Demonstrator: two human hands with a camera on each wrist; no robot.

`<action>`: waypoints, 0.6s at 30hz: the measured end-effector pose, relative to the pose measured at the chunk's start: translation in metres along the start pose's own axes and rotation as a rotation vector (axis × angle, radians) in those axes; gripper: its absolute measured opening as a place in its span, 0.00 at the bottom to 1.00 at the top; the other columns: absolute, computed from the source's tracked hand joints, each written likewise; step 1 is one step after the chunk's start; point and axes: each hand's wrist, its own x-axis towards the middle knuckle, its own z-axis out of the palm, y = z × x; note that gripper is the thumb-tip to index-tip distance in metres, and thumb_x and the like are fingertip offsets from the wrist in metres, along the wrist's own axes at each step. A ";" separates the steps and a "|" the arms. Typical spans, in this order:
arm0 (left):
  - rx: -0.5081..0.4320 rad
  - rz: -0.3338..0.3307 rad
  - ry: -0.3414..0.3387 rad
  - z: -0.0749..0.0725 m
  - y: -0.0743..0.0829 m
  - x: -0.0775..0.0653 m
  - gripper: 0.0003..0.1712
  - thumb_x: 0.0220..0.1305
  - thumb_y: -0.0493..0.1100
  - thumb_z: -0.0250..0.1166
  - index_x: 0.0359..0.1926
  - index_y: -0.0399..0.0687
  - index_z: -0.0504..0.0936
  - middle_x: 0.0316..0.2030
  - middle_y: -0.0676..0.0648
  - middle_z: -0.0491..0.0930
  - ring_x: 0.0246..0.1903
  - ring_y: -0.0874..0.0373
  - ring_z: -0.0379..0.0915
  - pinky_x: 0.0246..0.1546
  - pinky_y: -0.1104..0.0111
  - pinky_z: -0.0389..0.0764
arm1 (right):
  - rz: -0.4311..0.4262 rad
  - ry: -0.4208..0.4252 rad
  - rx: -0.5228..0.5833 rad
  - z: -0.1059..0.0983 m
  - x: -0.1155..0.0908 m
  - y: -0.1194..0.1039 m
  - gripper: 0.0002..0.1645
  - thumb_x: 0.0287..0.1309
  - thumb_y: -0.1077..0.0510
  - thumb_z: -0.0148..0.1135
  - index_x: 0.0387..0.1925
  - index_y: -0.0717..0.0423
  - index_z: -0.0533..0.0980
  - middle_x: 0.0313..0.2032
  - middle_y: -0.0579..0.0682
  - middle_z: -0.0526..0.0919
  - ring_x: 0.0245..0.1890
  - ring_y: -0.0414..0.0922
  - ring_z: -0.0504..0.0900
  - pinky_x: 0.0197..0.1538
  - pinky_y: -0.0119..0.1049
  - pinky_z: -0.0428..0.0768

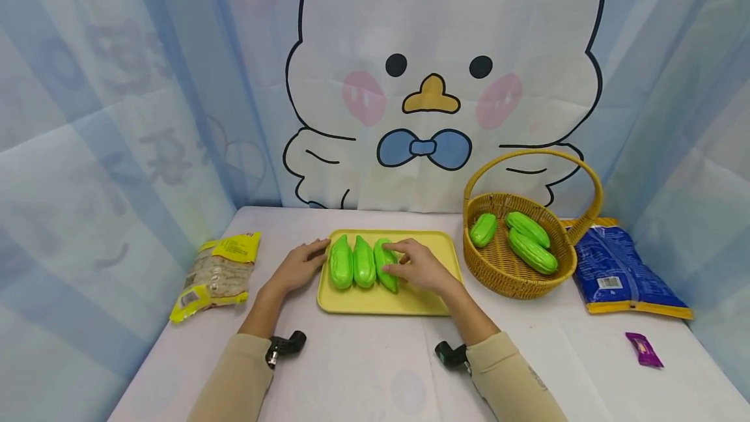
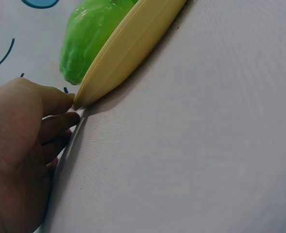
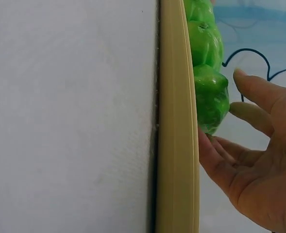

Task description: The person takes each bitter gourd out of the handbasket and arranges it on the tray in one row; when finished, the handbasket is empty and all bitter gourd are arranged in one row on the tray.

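Three bright green, ridged toy vegetables, cucumber-like in shape, lie side by side on a yellow tray: a left one, a middle one and a right one. At the tray's left rim, my left hand touches the edge with its fingertips; the left wrist view shows its thumb against the tray's corner. My right hand is over the tray, fingers spread around the right vegetable. In the right wrist view its thumb stands apart from that vegetable, while other fingers touch or nearly touch its side.
Right of the tray stands a wicker basket with a tall handle, holding three similar green vegetables. Behind it lies a blue snack bag. A small purple wrapped candy is at front right, a yellow packet at left.
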 end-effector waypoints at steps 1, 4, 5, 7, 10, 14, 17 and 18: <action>0.003 0.004 -0.001 0.000 0.000 0.000 0.30 0.81 0.49 0.53 0.79 0.51 0.66 0.79 0.41 0.61 0.81 0.42 0.51 0.84 0.46 0.42 | -0.016 0.018 -0.006 -0.001 -0.001 -0.001 0.32 0.69 0.49 0.69 0.71 0.49 0.75 0.64 0.56 0.77 0.51 0.53 0.80 0.47 0.41 0.83; -0.002 -0.005 -0.002 0.000 0.000 0.000 0.30 0.81 0.49 0.53 0.79 0.52 0.66 0.79 0.42 0.62 0.81 0.43 0.51 0.85 0.47 0.42 | -0.077 0.082 -0.025 -0.006 -0.004 -0.008 0.30 0.70 0.50 0.68 0.70 0.50 0.76 0.64 0.55 0.77 0.55 0.57 0.79 0.50 0.45 0.83; -0.003 -0.006 -0.003 0.000 0.001 0.000 0.30 0.81 0.49 0.53 0.79 0.52 0.66 0.79 0.42 0.62 0.81 0.43 0.51 0.85 0.47 0.42 | -0.103 0.107 -0.037 -0.008 -0.005 -0.010 0.30 0.70 0.50 0.67 0.70 0.50 0.76 0.64 0.55 0.77 0.55 0.56 0.79 0.51 0.45 0.84; -0.010 -0.014 -0.002 0.000 0.002 0.000 0.29 0.81 0.49 0.53 0.79 0.53 0.66 0.79 0.43 0.62 0.81 0.44 0.51 0.85 0.47 0.42 | -0.154 0.148 -0.050 -0.014 -0.007 -0.014 0.29 0.70 0.51 0.67 0.69 0.50 0.76 0.64 0.55 0.77 0.56 0.56 0.79 0.52 0.47 0.84; -0.016 -0.016 -0.002 0.000 0.002 0.000 0.29 0.81 0.49 0.54 0.79 0.53 0.66 0.79 0.43 0.62 0.81 0.44 0.51 0.85 0.47 0.42 | -0.213 0.205 -0.070 -0.023 -0.011 -0.020 0.29 0.70 0.52 0.68 0.69 0.50 0.77 0.63 0.54 0.78 0.57 0.54 0.78 0.54 0.49 0.85; -0.013 -0.009 0.002 0.000 0.001 0.000 0.29 0.81 0.49 0.54 0.78 0.52 0.67 0.79 0.43 0.62 0.81 0.45 0.51 0.85 0.48 0.42 | -0.264 0.269 -0.100 -0.037 -0.016 -0.026 0.28 0.69 0.53 0.69 0.68 0.49 0.77 0.63 0.54 0.79 0.61 0.53 0.79 0.58 0.52 0.85; -0.003 0.003 0.006 0.000 0.000 0.001 0.29 0.81 0.49 0.53 0.78 0.51 0.67 0.78 0.42 0.63 0.81 0.44 0.52 0.85 0.48 0.43 | -0.284 0.290 -0.096 -0.046 -0.021 -0.030 0.28 0.69 0.54 0.69 0.68 0.50 0.78 0.64 0.56 0.79 0.63 0.54 0.78 0.60 0.54 0.84; -0.003 0.002 0.006 0.000 0.000 0.001 0.29 0.81 0.49 0.54 0.78 0.51 0.67 0.78 0.43 0.63 0.81 0.44 0.52 0.85 0.49 0.43 | -0.288 0.291 -0.088 -0.049 -0.022 -0.030 0.28 0.69 0.54 0.68 0.68 0.51 0.78 0.64 0.56 0.78 0.64 0.55 0.77 0.60 0.55 0.83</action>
